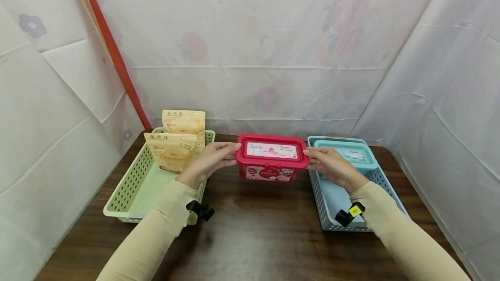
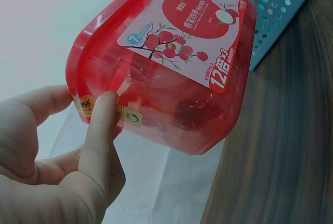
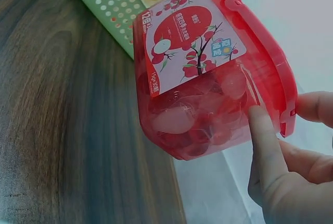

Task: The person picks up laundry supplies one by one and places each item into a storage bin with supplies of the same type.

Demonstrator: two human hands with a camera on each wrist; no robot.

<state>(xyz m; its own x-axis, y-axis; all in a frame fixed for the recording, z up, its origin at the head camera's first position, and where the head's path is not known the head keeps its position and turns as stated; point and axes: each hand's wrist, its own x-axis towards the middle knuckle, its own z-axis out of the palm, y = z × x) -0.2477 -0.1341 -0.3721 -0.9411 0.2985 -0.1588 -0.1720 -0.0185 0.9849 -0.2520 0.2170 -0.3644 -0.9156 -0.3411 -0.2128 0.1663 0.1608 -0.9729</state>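
Note:
Both hands hold a red translucent plastic box of laundry pods (image 1: 271,159) over the middle of the table, between two baskets. My left hand (image 1: 212,159) grips its left end, with fingers and thumb at the lid rim and the side wall. At the opposite end, my right hand (image 1: 332,166) pinches the rim and wall in the same way. The lid is on, with a white and pink label on top. Rounded pods show through the wall of the box (image 3: 208,99) in the right wrist view. A fruit-branch label covers the front of the box (image 2: 182,41).
To the left, a green perforated basket (image 1: 121,205) holds two upright yellow pouches (image 1: 172,153). On the right stands a blue basket (image 1: 318,198) with a light-blue lidded box (image 1: 353,155) at its far end. White curtains (image 1: 250,55) enclose the dark wooden table (image 1: 258,237).

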